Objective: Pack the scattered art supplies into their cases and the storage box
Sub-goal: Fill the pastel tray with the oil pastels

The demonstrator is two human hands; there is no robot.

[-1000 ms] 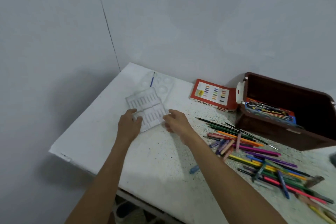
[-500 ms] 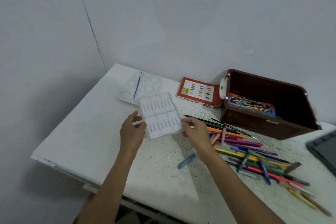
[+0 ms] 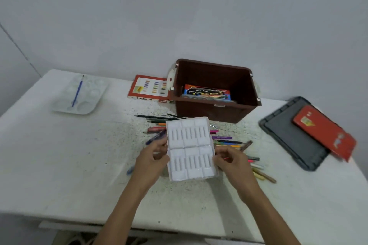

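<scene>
Looking down through the head camera, I am holding the white insert tray (image 3: pixel 190 149) between both hands, lifted a little off the table (image 3: pixel 69 155) and tilted towards me, so its two rows of slotted compartments are facing up. My left hand (image 3: pixel 151 160) is gripping its left edge with the fingers curled round it, and my right hand (image 3: pixel 231 160) is pinching the right edge the same way. Every slot I can see in the tray is showing white.

The tray is hanging over the scattered pencils and pastels (image 3: pixel 229 142), which are lying in a loose heap in front of the brown storage box (image 3: pixel 209 112) and spreading out to the right of my right hand. One blue pastel (image 3: pixel 130 170) is lying apart, just beside my left wrist.

The storage box is standing open at the far middle of the table, and a watercolour pack (image 3: pixel 207 92) is leaning inside it. Touching the box's left side, the red oil pastels case (image 3: pixel 149 89) is lying flat and closed. Well off to the far left, a white palette (image 3: pixel 93 105) is sitting with a blue brush (image 3: pixel 77 91) lying across its wells. To the right, the dark lid (image 3: pixel 288 131) is resting on the table with a red case (image 3: pixel 322 131) lying on it, overhanging its right edge.
</scene>
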